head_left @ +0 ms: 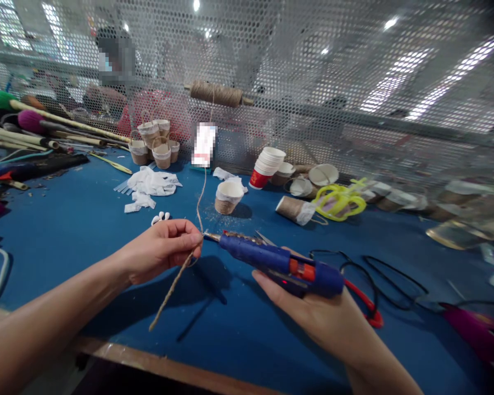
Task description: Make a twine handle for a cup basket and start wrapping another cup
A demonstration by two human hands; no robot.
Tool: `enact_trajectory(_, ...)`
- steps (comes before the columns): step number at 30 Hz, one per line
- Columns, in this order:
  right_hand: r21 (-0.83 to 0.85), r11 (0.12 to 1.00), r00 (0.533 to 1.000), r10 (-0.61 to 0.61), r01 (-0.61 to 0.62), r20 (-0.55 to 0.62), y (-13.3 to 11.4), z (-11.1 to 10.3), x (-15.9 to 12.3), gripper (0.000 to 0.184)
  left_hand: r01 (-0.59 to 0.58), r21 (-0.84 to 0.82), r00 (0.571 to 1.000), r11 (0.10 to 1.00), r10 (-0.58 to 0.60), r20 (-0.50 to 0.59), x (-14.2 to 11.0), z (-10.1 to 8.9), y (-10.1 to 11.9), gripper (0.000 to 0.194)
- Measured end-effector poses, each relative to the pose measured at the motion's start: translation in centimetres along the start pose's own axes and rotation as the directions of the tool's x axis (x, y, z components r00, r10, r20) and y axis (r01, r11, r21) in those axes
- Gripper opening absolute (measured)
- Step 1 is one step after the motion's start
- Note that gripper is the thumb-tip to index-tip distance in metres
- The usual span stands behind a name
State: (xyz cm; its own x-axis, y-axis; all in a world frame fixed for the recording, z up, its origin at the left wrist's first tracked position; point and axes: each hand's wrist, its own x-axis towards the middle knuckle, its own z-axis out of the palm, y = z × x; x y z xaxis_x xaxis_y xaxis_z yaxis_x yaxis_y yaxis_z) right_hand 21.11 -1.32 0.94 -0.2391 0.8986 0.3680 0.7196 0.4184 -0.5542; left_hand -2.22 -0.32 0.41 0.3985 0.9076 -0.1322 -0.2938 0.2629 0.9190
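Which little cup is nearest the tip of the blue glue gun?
The upright twine-wrapped cup just beyond the tip of the blue glue gun; the others sit farther back or off to the right.

The left forearm (72,291) slants in from the lower left, bare, its wrist fairly straight; the left hand (170,244) has its thumb and index finger pinched together, the other fingers curled in. The right forearm (368,343) rises from the lower right to the right hand (302,304), palm turned upward, thumb extended toward the left hand, the hands apart.
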Motion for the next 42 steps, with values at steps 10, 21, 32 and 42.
enact_trajectory(10,0.003,0.999,0.999,-0.034,0.034,-0.017,-0.7,-0.2,0.3,0.02,-0.004,-0.031,1.0,1.0,0.005,0.008,0.0,0.1,0.0,0.025)
enact_trajectory(21,0.033,0.997,0.997,-0.065,0.064,0.032,-1.0,-0.5,0.5,0.013,-0.001,-0.002,1.0,1.0,0.001,-0.008,-0.1,0.1,0.1,0.026)
enact_trajectory(32,0.021,0.997,0.997,-0.078,0.078,0.02,-0.4,-0.6,0.4,0.014,0.003,-0.009,1.0,1.0,-0.003,-0.008,0.0,0.0,0.0,0.027)
enact_trajectory(42,0.095,0.995,0.998,-0.04,0.036,0.039,-1.4,-0.8,0.7,0.013,0.006,-0.004,1.0,1.0,-0.006,-0.007,0.0,0.1,0.1,0.029)
